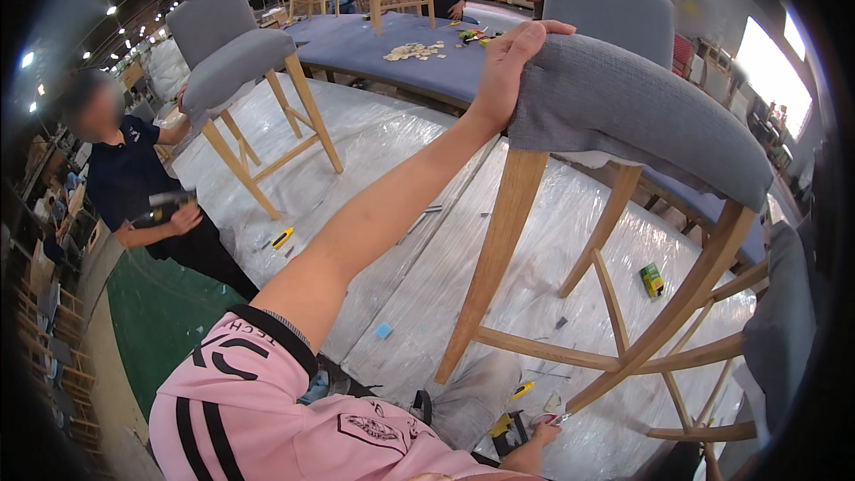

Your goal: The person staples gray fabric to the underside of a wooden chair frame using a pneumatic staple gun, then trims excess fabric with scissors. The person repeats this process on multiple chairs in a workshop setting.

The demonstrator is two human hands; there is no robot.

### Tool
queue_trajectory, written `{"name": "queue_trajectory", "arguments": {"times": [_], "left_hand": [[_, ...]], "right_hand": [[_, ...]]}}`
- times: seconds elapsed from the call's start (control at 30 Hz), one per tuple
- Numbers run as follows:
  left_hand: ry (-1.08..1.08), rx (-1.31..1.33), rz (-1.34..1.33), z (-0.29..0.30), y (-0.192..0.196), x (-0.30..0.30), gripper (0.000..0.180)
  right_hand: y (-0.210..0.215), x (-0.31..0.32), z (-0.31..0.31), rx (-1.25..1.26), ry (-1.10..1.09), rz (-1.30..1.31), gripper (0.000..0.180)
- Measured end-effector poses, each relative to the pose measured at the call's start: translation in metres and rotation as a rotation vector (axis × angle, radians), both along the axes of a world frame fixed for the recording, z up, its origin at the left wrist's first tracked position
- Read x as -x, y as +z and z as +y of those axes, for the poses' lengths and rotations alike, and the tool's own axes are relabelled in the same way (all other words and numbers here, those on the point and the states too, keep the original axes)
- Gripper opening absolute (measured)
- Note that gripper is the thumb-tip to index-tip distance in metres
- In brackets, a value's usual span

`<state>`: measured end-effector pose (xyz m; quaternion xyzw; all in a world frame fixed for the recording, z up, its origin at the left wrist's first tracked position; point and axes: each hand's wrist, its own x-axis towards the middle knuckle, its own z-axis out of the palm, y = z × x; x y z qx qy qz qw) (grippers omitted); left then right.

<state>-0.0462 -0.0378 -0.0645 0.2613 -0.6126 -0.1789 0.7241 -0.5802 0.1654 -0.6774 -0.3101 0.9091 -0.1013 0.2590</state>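
A grey upholstered bar stool (641, 93) with wooden legs stands tilted in front of me on the plastic-covered table. My left hand (509, 58) grips the near left corner of its seat, thumb on top. Low down, beside the foot of one stool leg, is my right hand (540, 436), with fingers closed round a small red-and-silver tool (557, 419) whose kind I cannot make out. Next to that hand lie a black-and-yellow object (508, 435) and a yellow-handled cutter (523, 390).
A co-worker (134, 169) at left holds a power tool (165, 205) beside another grey stool (233, 67). A yellow cutter (282, 238) and a green-yellow box (652, 281) lie on the plastic film (401, 294). Wood pieces (414, 52) cover part of the blue table (343, 49).
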Motion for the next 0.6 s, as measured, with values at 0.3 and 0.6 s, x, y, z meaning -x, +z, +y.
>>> {"name": "queue_trajectory", "arguments": {"times": [0.3,0.6], "left_hand": [[-0.089,0.024,0.066,-0.014,-0.002,0.004,0.042],[0.23,0.057,-0.493,0.022,-0.034,-0.007,0.094]], "right_hand": [[-0.069,0.047,0.014,0.382,-0.363,-0.253,0.071],[0.167,-0.059,0.074,1.036,-0.167,-0.707,0.078]]}}
